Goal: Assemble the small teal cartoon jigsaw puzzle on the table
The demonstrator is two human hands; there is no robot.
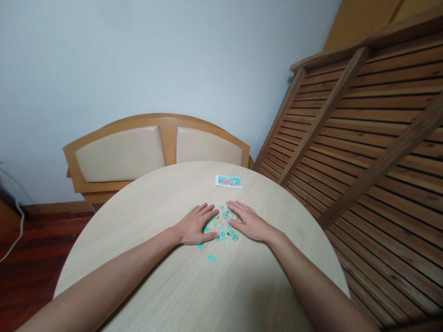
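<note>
Loose jigsaw puzzle pieces (222, 226), mostly turquoise with some multicoloured ones, lie in a small heap on the round table. My left hand (196, 224) rests palm down at the heap's left side, fingers spread, covering some pieces. On the opposite side my right hand (249, 222) lies flat with its thumb and fingers apart, touching the pieces at its edge. Neither hand grips anything. A turquoise piece (211, 258) sits apart from the heap, nearer to me. Beyond the hands lies a small picture card (229, 181) with colourful cartoon figures on turquoise.
The pale wooden round table (166, 286) spans the view's lower middle. Behind it stands a bench with a padded backrest (121, 154) against the white wall. A slatted wooden frame (346, 133) leans close along the right. A white cable (21, 226) hangs at far left.
</note>
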